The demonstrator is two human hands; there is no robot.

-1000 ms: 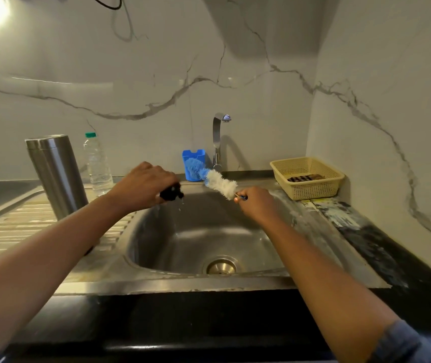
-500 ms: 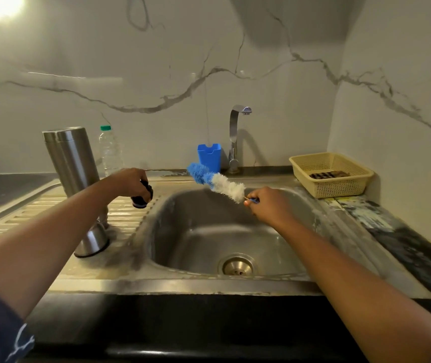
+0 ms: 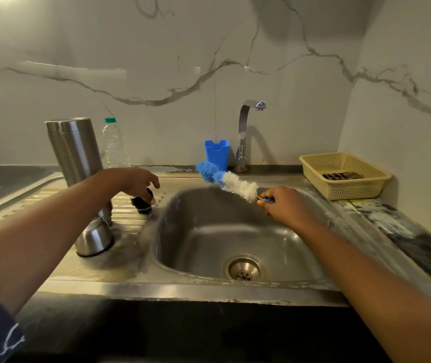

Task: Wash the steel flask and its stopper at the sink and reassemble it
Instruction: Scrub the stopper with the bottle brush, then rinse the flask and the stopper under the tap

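Only the head view to go on. The left-hand grip [image 3: 137, 183] was holding the black stopper [image 3: 143, 204] out over the sink [image 3: 204, 237] a second ago. It has since swung left, and the stopper now sits on the ribbed draining board [image 3: 128, 221] right beside the basin edge. Fingers are curled down over its top, so I'd call that still holding, though it looks close to letting go. The steel flask [image 3: 75, 153] stands on the same board just behind that arm, apparently mouth-down, with a steel cap [image 3: 93, 239] near its foot. The right-hand grip [image 3: 285, 205] pinches the handle of the blue and white bottle brush [image 3: 229, 182], which has hardly moved and points up-left over the back of the basin. My guess: the stopper's scrub is done and it's parked to drain. Reassembly hasn't started.
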